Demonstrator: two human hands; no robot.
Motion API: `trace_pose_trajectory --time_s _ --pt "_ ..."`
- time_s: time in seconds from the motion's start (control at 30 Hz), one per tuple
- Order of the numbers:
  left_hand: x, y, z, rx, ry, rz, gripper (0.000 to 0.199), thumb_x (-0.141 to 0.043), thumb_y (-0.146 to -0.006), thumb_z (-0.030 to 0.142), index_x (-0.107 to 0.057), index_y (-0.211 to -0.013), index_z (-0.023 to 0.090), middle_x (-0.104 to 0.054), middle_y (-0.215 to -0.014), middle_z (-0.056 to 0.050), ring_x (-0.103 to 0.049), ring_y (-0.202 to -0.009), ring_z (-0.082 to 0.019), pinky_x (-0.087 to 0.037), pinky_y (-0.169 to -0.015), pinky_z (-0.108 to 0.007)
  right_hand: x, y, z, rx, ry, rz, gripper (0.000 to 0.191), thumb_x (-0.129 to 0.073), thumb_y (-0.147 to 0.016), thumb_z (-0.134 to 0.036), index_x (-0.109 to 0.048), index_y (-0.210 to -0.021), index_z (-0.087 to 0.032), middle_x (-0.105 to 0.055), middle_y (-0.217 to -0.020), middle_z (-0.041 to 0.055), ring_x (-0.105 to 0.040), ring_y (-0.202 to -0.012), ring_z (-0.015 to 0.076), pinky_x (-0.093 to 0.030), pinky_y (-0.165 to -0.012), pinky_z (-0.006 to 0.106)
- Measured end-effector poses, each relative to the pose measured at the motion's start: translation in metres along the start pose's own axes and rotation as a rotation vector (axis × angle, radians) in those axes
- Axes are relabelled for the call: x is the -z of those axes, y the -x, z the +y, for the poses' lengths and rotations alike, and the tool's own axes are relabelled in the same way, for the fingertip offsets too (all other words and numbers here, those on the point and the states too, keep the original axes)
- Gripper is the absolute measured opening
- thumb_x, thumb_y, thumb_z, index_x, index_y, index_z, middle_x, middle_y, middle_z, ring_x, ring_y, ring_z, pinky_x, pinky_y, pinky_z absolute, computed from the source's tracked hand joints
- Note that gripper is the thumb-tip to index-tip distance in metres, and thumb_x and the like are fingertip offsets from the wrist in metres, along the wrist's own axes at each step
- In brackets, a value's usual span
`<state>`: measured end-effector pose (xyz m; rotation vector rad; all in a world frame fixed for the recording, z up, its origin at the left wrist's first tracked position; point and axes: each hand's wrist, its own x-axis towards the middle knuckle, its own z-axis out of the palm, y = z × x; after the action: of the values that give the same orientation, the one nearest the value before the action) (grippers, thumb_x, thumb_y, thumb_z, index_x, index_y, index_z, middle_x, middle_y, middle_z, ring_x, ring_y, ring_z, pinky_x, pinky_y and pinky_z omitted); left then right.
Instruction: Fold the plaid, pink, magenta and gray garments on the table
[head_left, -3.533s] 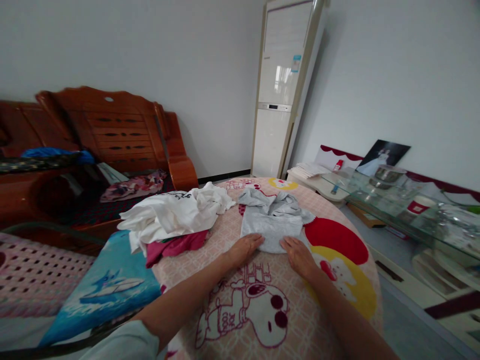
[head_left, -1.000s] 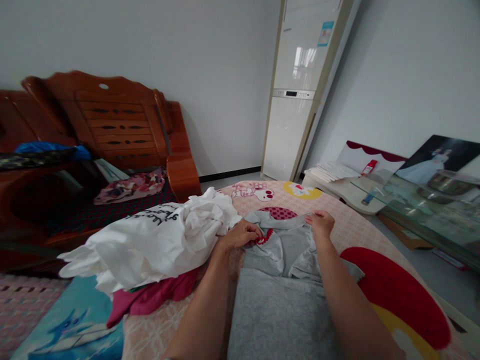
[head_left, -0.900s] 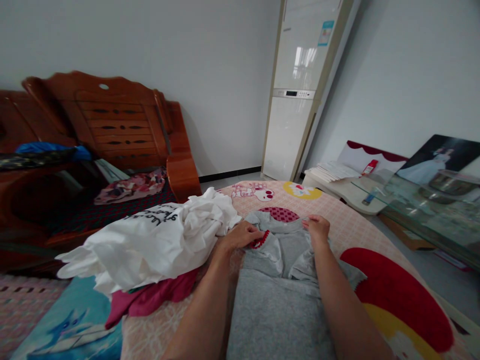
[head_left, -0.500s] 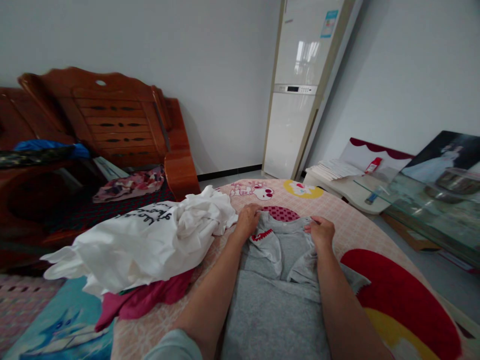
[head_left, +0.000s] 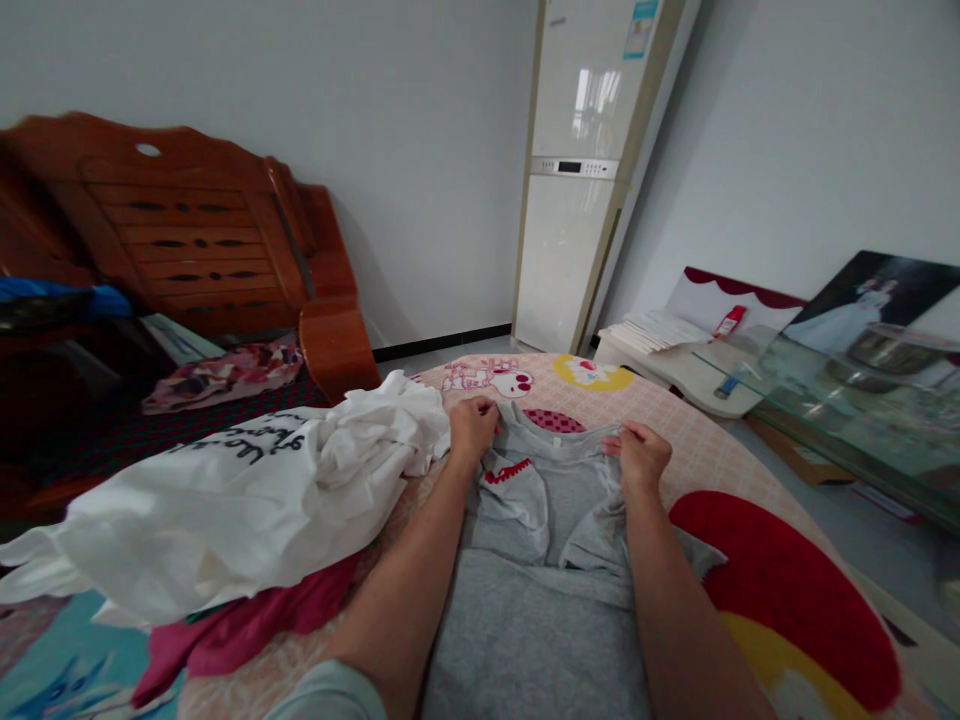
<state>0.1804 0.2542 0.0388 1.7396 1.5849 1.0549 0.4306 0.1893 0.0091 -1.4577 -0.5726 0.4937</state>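
A grey T-shirt (head_left: 532, 630) lies spread before me, its neckline at the far end and red zigzag trim on one sleeve. My left hand (head_left: 472, 432) pinches the left side of the collar. On the other side, my right hand (head_left: 639, 456) grips the right shoulder edge by the neck. The neckline stretches between both hands, with a small pale label at its back. Left of my forearm lies a rumpled white garment (head_left: 247, 500) with black lettering, on top of a dark pink cloth (head_left: 255, 625).
Everything rests on a pink patterned cover (head_left: 720, 450) with a rounded far edge. A carved wooden sofa (head_left: 195, 250) stands at the left, a tall white air conditioner (head_left: 562, 250) in the corner. At the right are a glass table (head_left: 825, 430) and a white stand (head_left: 712, 385) holding papers.
My hands have drawn slightly further apart, pulling the T-shirt's collar wider and flatter. The view has turned a little to the right, so the surroundings appear shifted left.
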Motion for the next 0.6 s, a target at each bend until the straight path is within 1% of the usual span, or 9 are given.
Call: trace_pose_trajectory --time_s 0.1,0.13,0.2,0.33,0.4,0.43,0.5,0.57,0.6 --pt "0.000 -0.004 0.002 0.124 0.310 0.032 0.020 -0.050 -0.082 0.019 -0.069 -0.084 0.011 -0.071 -0.067 -0.004 -0.066 -0.059 -0.013 -0.050 -0.059 -0.021 -0.002 -0.002 0.000 0.019 -0.153 0.051 0.019 -0.061 -0.068 -0.029 -0.060 -0.082 -0.015 -0.061 -0.055 -0.0011 -0.070 -0.057 0.0229 -0.060 -0.053 0.033" --pt "-0.002 -0.005 0.001 0.134 0.363 0.041 0.019 -0.050 -0.081 0.018 -0.068 -0.084 0.012 -0.072 -0.070 -0.004 -0.068 -0.062 -0.014 -0.051 -0.060 -0.021 -0.003 -0.002 0.001 0.029 -0.195 0.062 0.020 -0.064 -0.068 -0.030 -0.059 -0.080 -0.015 -0.060 -0.055 -0.0019 -0.070 -0.057 0.0230 -0.060 -0.055 0.034" --pt "-0.008 -0.007 -0.004 0.113 0.375 0.048 0.017 -0.049 -0.081 0.016 -0.066 -0.083 0.013 -0.072 -0.073 -0.004 -0.070 -0.068 -0.015 -0.054 -0.064 -0.022 -0.005 -0.003 0.004 0.046 -0.255 0.058 0.022 -0.067 -0.065 -0.032 -0.057 -0.077 -0.016 -0.060 -0.055 -0.0028 -0.071 -0.058 0.0226 -0.061 -0.059 0.036" --pt "-0.022 -0.008 -0.018 -0.010 0.151 0.032 0.016 -0.049 -0.084 0.013 -0.065 -0.085 0.014 -0.073 -0.079 -0.005 -0.070 -0.078 -0.017 -0.055 -0.078 -0.030 -0.005 -0.008 0.014 0.079 -0.228 -0.003 0.018 -0.066 -0.065 -0.032 -0.058 -0.072 -0.017 -0.062 -0.056 -0.0021 -0.071 -0.063 0.0231 -0.061 -0.066 0.041" --pt "-0.027 -0.007 -0.024 -0.104 0.005 0.032 0.020 -0.051 -0.082 0.010 -0.065 -0.096 0.014 -0.072 -0.095 -0.009 -0.068 -0.093 -0.019 -0.052 -0.090 -0.034 -0.003 -0.011 0.019 0.136 -0.097 -0.070 0.015 -0.062 -0.066 -0.031 -0.062 -0.073 -0.017 -0.067 -0.063 0.0010 -0.071 -0.073 0.0243 -0.059 -0.076 0.044" --pt "-0.029 -0.007 -0.026 -0.151 -0.061 0.029 0.028 -0.053 -0.079 0.008 -0.064 -0.104 0.014 -0.070 -0.106 -0.011 -0.066 -0.102 -0.020 -0.049 -0.096 -0.035 -0.002 -0.013 0.021 0.183 -0.005 -0.118 0.016 -0.061 -0.066 -0.029 -0.065 -0.077 -0.017 -0.070 -0.072 0.0035 -0.071 -0.081 0.0249 -0.057 -0.083 0.045" --pt "-0.030 -0.007 -0.030 -0.229 -0.168 -0.003 0.046 -0.056 -0.074 0.003 -0.059 -0.118 0.013 -0.063 -0.123 -0.013 -0.059 -0.115 -0.022 -0.045 -0.103 -0.036 -0.001 -0.015 0.024 0.291 0.178 -0.224 0.025 -0.058 -0.067 -0.025 -0.070 -0.087 -0.018 -0.073 -0.098 0.0079 -0.067 -0.100 0.0254 -0.051 -0.096 0.046" --pt "-0.031 -0.007 -0.033 -0.274 -0.239 -0.047 0.053 -0.059 -0.072 0.002 -0.056 -0.123 0.013 -0.060 -0.127 -0.014 -0.057 -0.118 -0.022 -0.043 -0.105 -0.036 0.001 -0.015 0.025 0.385 0.314 -0.294 0.034 -0.055 -0.067 -0.020 -0.072 -0.096 -0.019 -0.069 -0.117 0.0092 -0.062 -0.112 0.0248 -0.046 -0.103 0.044" --pt "-0.030 -0.007 -0.034 -0.290 -0.265 -0.057 0.051 -0.060 -0.073 0.004 -0.056 -0.123 0.013 -0.060 -0.126 -0.013 -0.056 -0.118 -0.022 -0.043 -0.104 -0.036 0.001 -0.014 0.025 0.425 0.368 -0.307 0.035 -0.054 -0.068 -0.019 -0.072 -0.098 -0.019 -0.067 -0.120 0.0096 -0.061 -0.114 0.0248 -0.045 -0.103 0.043"
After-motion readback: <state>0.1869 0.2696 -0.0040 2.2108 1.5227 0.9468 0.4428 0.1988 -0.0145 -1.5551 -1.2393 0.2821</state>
